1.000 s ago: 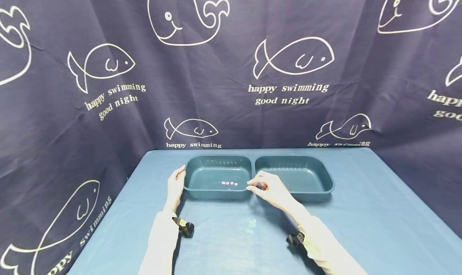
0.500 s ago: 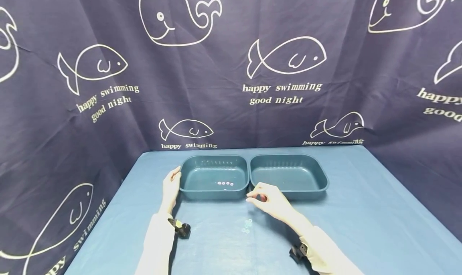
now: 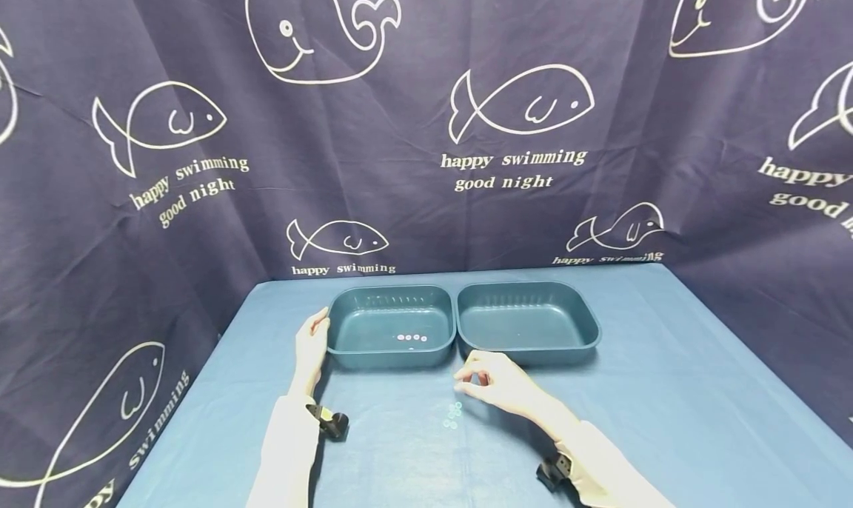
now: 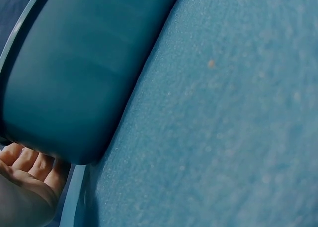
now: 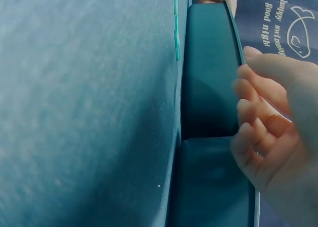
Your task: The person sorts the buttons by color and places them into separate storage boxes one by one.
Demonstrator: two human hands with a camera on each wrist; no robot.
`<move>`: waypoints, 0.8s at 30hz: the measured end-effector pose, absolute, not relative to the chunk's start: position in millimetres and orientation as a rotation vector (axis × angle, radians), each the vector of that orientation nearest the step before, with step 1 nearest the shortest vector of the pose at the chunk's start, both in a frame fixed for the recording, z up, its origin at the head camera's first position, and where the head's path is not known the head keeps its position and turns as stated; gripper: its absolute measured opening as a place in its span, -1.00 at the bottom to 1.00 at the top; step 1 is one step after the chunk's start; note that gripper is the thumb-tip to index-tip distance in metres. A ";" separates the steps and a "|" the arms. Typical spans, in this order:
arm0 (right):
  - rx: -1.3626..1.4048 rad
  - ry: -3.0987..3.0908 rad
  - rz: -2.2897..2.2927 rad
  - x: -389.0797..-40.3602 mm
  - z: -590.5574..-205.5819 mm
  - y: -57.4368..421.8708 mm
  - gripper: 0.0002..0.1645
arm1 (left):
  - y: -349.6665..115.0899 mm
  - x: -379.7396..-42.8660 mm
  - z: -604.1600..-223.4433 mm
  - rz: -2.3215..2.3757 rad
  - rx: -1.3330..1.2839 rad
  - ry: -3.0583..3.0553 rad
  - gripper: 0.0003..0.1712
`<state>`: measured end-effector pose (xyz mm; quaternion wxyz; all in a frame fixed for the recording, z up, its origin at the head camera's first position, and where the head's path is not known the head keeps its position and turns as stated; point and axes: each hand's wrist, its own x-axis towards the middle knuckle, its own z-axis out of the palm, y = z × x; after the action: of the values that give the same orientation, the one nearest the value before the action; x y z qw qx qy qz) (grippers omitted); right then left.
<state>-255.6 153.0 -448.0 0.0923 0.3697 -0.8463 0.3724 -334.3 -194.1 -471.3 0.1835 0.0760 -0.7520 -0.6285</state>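
My left hand (image 3: 311, 347) rests at the left end of the left dark teal bin (image 3: 389, 359), its fingers (image 4: 42, 167) touching the end wall. My right hand (image 3: 500, 383) hovers over the table in front of the seam between the two bins. Its fingers (image 5: 246, 110) are loosely bent, and nothing shows between thumb and fingertips. Small light green rings (image 3: 452, 417) lie in a loose cluster on the table, just in front of the right fingertips. Inside the left bin, several small whitish-pink rings (image 3: 409, 338) sit in a row near the front wall.
A matching right bin (image 3: 533, 357) stands side by side with the left one. Both sit toward the back of the blue-covered table (image 3: 393, 449). Dark fabric (image 3: 413, 182) printed with whales and fish hangs behind and on both sides.
The right hand has drawn back from the left bin's front right corner toward the green rings. The left hand stays at the bin. The head view has shifted slightly.
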 end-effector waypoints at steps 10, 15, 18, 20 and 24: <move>1.229 -2.550 1.057 -258.0 -455.0 157.8 -0.85 | -192.4 -331.5 -469.9 -1.797 0.225 -2.109 -0.57; 1.252 -2.629 0.986 -258.1 -455.4 157.2 -0.87 | -192.3 -331.1 -469.8 -1.797 0.224 -2.110 -0.57; 1.281 -2.649 0.945 -257.7 -455.1 155.9 -0.88 | -192.5 -331.7 -470.5 -1.802 0.230 -2.107 -0.57; 1.299 -2.663 0.929 -257.3 -454.6 154.9 -0.87 | -192.9 -332.9 -471.5 -1.801 0.234 -2.108 -0.57; 1.315 -2.694 0.927 -257.1 -453.5 153.1 -0.86 | -193.5 -334.8 -472.8 -1.791 0.241 -2.114 -0.57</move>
<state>-257.1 153.1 -453.5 0.0020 0.4190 -0.8586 0.2955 -334.8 -193.5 -472.8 0.1795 0.0853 -0.7478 -0.6335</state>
